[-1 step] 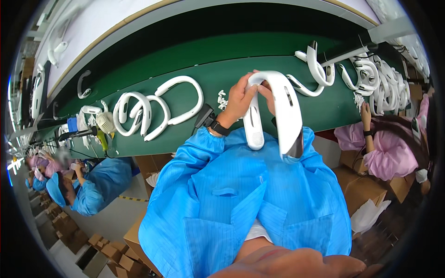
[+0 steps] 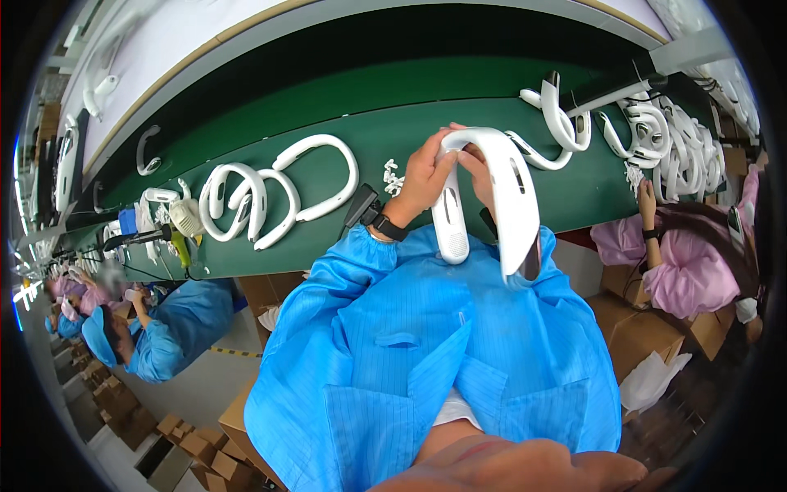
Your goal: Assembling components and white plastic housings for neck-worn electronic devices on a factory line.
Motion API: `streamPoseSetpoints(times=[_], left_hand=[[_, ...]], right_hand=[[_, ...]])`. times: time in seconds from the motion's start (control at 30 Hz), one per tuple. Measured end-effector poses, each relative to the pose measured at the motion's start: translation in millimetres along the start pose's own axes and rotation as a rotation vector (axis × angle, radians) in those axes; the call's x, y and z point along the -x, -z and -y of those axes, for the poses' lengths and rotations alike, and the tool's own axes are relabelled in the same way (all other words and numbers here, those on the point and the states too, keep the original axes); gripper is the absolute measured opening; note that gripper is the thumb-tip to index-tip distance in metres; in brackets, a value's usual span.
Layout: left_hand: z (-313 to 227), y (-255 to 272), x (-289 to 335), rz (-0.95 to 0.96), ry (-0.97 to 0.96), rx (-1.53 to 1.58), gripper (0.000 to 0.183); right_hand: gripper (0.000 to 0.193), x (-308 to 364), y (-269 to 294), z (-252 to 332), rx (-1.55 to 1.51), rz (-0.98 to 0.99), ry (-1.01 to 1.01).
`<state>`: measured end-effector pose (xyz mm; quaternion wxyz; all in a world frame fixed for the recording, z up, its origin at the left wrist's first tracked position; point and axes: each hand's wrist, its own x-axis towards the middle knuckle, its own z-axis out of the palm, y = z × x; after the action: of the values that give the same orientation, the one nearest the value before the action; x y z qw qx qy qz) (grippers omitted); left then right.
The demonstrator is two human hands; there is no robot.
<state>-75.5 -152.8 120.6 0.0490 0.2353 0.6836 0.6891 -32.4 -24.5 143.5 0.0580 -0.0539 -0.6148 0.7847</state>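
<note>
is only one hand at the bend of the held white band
No, the left hand and the partly hidden right hand are both at the bend of the white band.

Reaching forward with bent arms in loose blue fabric sleeves (image 2: 328, 275), holding the bare left hand (image 2: 421, 177) and partly hidden bare right hand (image 2: 479, 177) close together, gripping with curled fingers.

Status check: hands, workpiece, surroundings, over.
Left hand and right hand gripping white band, right partly hidden. Band bent, ends toward blue jacket. Small white pieces on table, left of hands.
</note>
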Motion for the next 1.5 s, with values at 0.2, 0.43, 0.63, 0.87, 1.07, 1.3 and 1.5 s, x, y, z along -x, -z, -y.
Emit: streamPoseSetpoints(times=[0.2, 0.43, 0.63, 0.87, 1.07, 1.3, 1.5], left_hand=[[-1.5, -21.6, -2.5, 0.049, 0.105, 0.111, 0.032], [21.7, -48.4, -11.0, 0.125, 0.309, 0.371, 0.029], [2.7, -66.7, -8.7, 0.190, 0.279, 0.231, 0.035], [-18.3, -72.2, 0.1, 0.153, 0.159, 0.141, 0.036], [-25.0, -67.1, -6.9, 0.255, 0.123, 0.253, 0.049], [-43.9, -58.0, -7.5, 0.382, 0.206, 0.152, 0.041], [-37.3, -66.0, -1.0, 0.149, 0.225, 0.175, 0.039]], right_hand=[[0.028, 29.1, 15.9, 2.6, 0.070, -0.298, -0.138], [0.024, 28.2, 33.4, 18.9, 0.228, -0.290, 0.011], [0.033, 41.4, 38.3, 27.1, 0.141, -0.484, -0.095], [0.035, 58.8, 66.8, 7.6, 0.251, -0.277, -0.078], [0.044, 47.0, 75.8, 4.7, 0.110, -0.014, 0.027], [0.043, 45.3, 71.5, 23.2, 0.050, 0.116, 0.173], [0.071, 37.1, 58.6, 50.3, 0.471, 0.148, 0.184]])
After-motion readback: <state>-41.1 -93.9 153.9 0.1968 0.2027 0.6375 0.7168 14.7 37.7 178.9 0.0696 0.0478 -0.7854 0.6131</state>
